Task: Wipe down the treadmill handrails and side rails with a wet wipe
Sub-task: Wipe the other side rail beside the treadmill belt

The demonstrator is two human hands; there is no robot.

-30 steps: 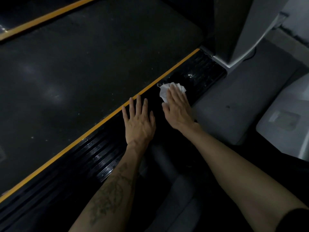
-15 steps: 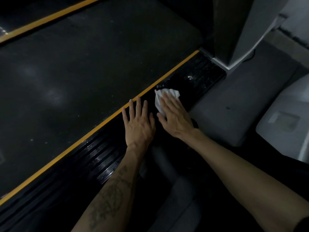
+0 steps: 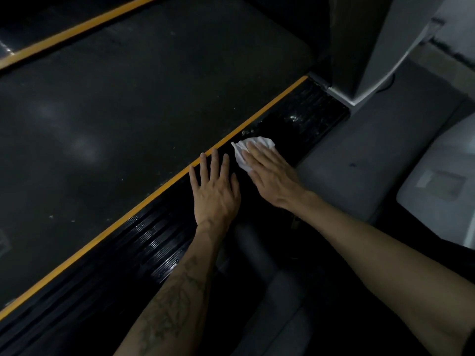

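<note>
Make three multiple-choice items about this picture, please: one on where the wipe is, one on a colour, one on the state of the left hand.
1. Where does the wet wipe lie?
A. on the black side rail, under the right hand
B. on the grey walking belt
C. on the floor beside the treadmill

2. What colour is the stripe between the belt and the side rail?
A. white
B. yellow-orange
C. red

3. How is the left hand?
A. gripping the wipe
B. closed in a fist in the air
C. flat on the side rail, fingers spread, holding nothing

Answers: 1 A, the white wipe shows under the right hand's fingers on the rail; 2 B, the stripe runs yellow-orange along the belt's edge; 3 C, the left hand's palm lies down on the rail, beside the right hand.
</note>
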